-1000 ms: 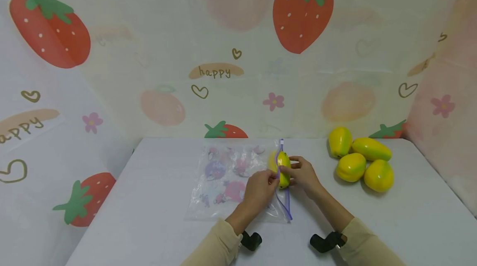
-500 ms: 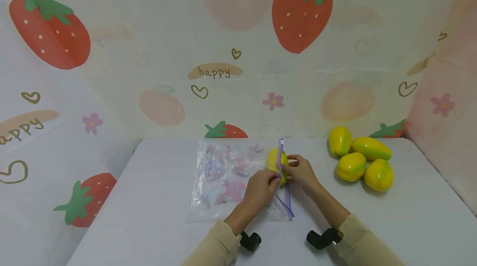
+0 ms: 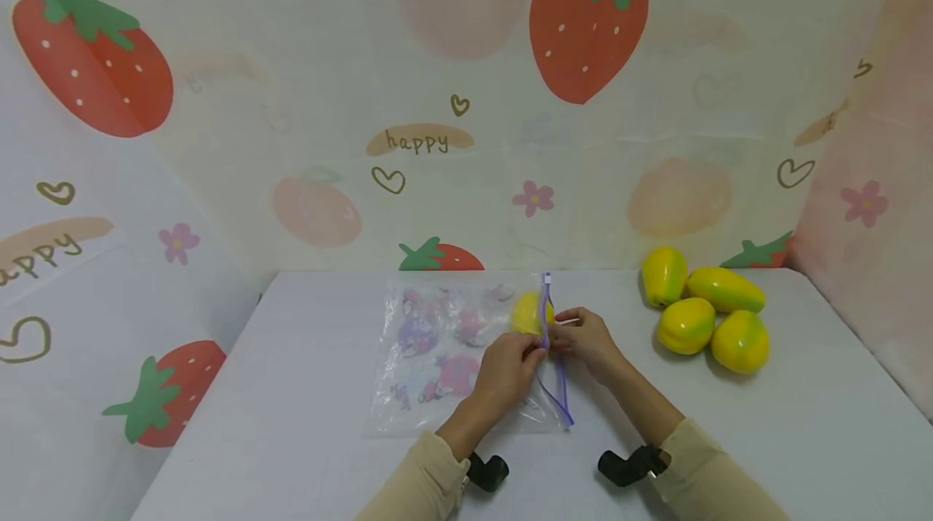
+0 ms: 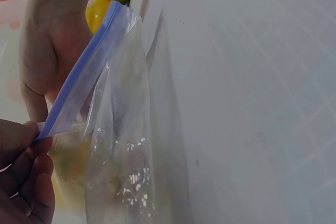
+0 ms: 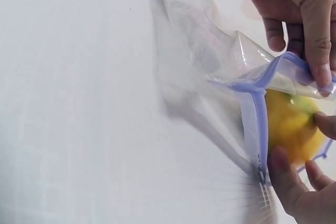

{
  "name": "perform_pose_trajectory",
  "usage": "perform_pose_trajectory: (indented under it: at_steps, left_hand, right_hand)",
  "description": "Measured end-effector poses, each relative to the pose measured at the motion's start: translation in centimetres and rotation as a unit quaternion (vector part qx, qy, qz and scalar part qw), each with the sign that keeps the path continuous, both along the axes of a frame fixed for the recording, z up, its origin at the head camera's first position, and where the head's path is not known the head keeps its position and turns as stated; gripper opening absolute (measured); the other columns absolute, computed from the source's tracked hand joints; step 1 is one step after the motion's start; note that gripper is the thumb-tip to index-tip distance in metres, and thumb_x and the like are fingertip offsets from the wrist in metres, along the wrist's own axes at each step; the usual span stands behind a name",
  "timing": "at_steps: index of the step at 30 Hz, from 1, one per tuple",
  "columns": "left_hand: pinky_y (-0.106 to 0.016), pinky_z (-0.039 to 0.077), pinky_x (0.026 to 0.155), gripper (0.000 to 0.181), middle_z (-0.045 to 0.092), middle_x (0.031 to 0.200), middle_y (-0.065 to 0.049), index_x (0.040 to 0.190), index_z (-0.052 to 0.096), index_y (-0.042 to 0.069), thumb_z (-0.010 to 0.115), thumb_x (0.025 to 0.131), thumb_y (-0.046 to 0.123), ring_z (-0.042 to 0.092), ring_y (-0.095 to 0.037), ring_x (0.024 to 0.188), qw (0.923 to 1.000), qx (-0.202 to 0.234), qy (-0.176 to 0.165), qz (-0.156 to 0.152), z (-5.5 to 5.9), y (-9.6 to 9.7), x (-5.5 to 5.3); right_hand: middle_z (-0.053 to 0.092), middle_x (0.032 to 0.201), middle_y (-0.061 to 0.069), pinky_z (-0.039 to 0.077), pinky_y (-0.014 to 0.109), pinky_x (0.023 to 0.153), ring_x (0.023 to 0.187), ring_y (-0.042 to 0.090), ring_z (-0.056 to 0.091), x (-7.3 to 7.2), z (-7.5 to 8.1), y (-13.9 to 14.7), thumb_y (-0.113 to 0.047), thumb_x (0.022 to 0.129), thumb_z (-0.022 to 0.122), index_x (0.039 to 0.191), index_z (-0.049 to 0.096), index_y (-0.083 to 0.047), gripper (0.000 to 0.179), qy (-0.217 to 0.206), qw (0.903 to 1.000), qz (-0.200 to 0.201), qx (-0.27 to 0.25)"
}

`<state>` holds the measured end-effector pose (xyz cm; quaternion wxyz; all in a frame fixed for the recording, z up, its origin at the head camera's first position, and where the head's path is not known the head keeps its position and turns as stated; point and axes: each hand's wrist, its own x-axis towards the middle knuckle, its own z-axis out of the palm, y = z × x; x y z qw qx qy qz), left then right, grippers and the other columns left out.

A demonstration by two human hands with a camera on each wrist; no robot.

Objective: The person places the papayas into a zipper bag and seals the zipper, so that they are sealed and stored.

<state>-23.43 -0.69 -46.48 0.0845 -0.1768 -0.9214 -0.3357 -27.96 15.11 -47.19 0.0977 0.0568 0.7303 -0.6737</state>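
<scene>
A clear zip bag [image 3: 437,407] with pink and purple prints and a purple zip edge lies on the table in the head view. My left hand [image 3: 508,367] pinches the upper lip of its mouth between thumb and finger, lifting it. Inside the mouth sits a yellow-green papaya-like fruit [image 5: 294,129], seen through the plastic from above. My right hand [image 3: 589,340] holds the fruit's outer end with thumb and fingertips, right at the opening. In the left wrist view, the purple zip strip [image 4: 79,72] slants up from the pinching fingers, partly covering the right hand.
Several similar yellow-green fruits [image 3: 686,326] lie grouped at the table's back right. The white table [image 3: 291,456] meets a fruit-patterned backdrop [image 3: 466,205] behind and at both sides. Black wrist mounts [image 3: 487,472] hang below the sleeves.
The fruit has moved left, from lying across the zip edge to mostly inside the bag. My right hand has followed it slightly left. My left hand keeps its pinch on the lip.
</scene>
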Motion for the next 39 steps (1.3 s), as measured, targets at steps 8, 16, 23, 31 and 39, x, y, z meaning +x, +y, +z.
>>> perform_pose_trajectory:
  at_steps: [8,16,23,31,39]
  left_hand:
    - [-0.026,0.05,0.072,0.013,0.07,0.086,-0.002,0.097,0.074,0.008,0.066,0.092,0.017,0.06,-0.012,0.077,0.9998,0.008,0.017,-0.012,-0.1,-0.2,-0.1]
    - [-0.028,0.053,0.078,0.014,0.074,0.092,-0.002,0.099,0.074,0.008,0.065,0.092,0.016,0.065,-0.014,0.081,0.9994,0.025,0.006,-0.025,-0.3,-0.3,-0.3]
    - [-0.025,0.053,0.077,0.016,0.074,0.091,-0.001,0.102,0.074,0.008,0.065,0.093,0.018,0.061,-0.009,0.077,0.9983,0.046,-0.032,-0.015,-0.4,-0.3,-0.3]
    - [-0.021,0.053,0.073,0.017,0.073,0.088,-0.001,0.101,0.073,0.007,0.066,0.092,0.02,0.061,-0.007,0.075,0.9962,0.065,-0.057,0.009,-0.3,-0.2,-0.3]
    - [-0.021,0.053,0.075,0.018,0.073,0.09,-0.001,0.103,0.073,0.007,0.065,0.092,0.02,0.061,-0.006,0.076,0.994,0.081,-0.072,0.014,-0.1,0.0,-0.1]
  right_hand:
    - [0.063,0.084,0.002,0.056,0.021,0.066,0.069,0.009,0.065,-0.1,-0.2,-0.2,-0.008,0.094,0.059,0.111,0.053,0.012,0.027,-0.003,0.9992,-0.006,-0.041]
    - [0.067,0.087,-0.006,0.055,0.021,0.074,0.082,0.007,0.065,-0.2,-0.2,0.1,-0.008,0.099,0.049,0.124,0.053,0.015,0.035,-0.004,0.9957,0.037,-0.085]
    - [0.07,0.095,-0.002,0.056,0.025,0.079,0.086,0.009,0.066,-0.2,-0.2,0.8,-0.007,0.099,0.049,0.128,0.052,0.016,0.036,0.001,0.995,0.073,-0.068]
    - [0.066,0.117,0.024,0.057,0.032,0.084,0.095,0.021,0.069,-0.2,1.3,1.9,-0.015,0.101,0.05,0.129,0.052,0.013,0.04,0.01,0.9971,0.076,0.002]
    - [0.058,0.126,0.03,0.057,0.033,0.086,0.102,0.028,0.067,-0.3,2.2,3.2,-0.021,0.102,0.049,0.132,0.051,0.01,0.043,0.015,0.9953,0.076,0.057]
